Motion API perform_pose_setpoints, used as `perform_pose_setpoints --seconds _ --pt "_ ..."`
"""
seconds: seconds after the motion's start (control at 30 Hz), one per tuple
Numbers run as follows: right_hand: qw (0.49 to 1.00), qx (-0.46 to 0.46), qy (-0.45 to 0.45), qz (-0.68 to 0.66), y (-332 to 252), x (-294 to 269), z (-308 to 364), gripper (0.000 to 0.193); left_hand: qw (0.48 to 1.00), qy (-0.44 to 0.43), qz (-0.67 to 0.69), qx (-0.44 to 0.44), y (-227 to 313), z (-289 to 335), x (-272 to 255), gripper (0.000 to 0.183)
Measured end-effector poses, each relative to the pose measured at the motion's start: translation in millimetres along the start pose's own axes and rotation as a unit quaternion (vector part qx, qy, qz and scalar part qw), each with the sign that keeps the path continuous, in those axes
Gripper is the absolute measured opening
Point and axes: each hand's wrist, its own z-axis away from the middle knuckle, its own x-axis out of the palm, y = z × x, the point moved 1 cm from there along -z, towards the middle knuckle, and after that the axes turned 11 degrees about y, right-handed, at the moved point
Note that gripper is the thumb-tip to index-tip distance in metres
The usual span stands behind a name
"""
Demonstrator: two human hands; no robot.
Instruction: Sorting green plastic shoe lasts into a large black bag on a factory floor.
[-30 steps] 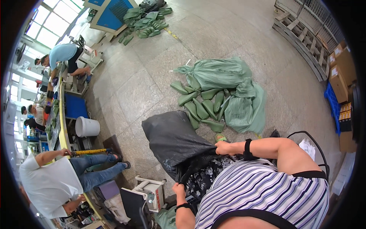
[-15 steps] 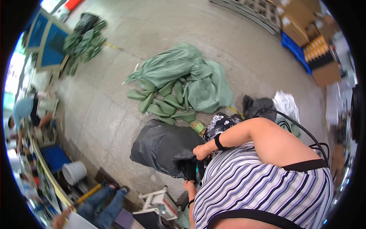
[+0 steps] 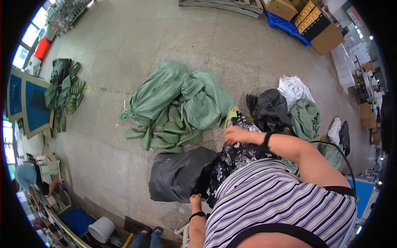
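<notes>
A full black plastic bag (image 3: 175, 175) lies on the floor in front of me, its dark mouth turned toward my body. My left hand (image 3: 195, 199) is closed on the bag's near edge, beside that mouth. Away from the bag, my right hand (image 3: 236, 135) hovers over the floral dark trousers (image 3: 244, 153) on my leg, close to a green slipper (image 3: 230, 115). Its fingers are loosely bent, with nothing visible in them. Just beyond the bag lie several green, curved, shoe-like pieces (image 3: 165, 137) beside large green woven sacks (image 3: 157, 91). What is inside the black bag is hidden.
At right sit a crumpled black bag (image 3: 271, 111), a white sack (image 3: 294, 89) and a green sack (image 3: 306, 118). A black cable (image 3: 347, 165) loops by my right arm. Another green heap (image 3: 68, 95) lies far left. Two people are at lower left, near a white bucket (image 3: 101, 229).
My right hand has let go of the black bag's edge and moved up and to the right. My left hand still grips the bag. The view has shifted.
</notes>
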Motion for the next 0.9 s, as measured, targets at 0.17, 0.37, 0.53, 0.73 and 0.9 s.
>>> perform_pose_setpoints --seconds 0.17,0.37,0.53,0.73,0.9 --pt "0.839 -0.158 0.146 0.499 13.8 -204.0 2.6 0.023 0.881 -0.041 -0.404 0.243 -7.3 -52.7 15.9 0.035" --pt "0.782 0.092 0.072 0.613 98.3 -382.9 10.9 0.026 0.970 -0.050 -0.184 0.153 183.9 4.5 62.8 0.026" --pt "0.840 -0.110 -0.135 0.513 76.9 -489.1 -118.5 0.032 0.983 -0.091 -0.034 0.156 426.0 86.1 215.5 0.024" --pt "0.979 0.175 -0.025 0.103 -22.3 -596.7 -131.2 0.027 0.986 -0.130 0.088 0.052 559.3 184.5 270.5 0.020" --pt "0.829 0.168 -0.121 0.519 -81.5 -702.3 -152.7 0.021 0.978 -0.165 0.100 0.079 680.8 214.5 320.6 0.024"
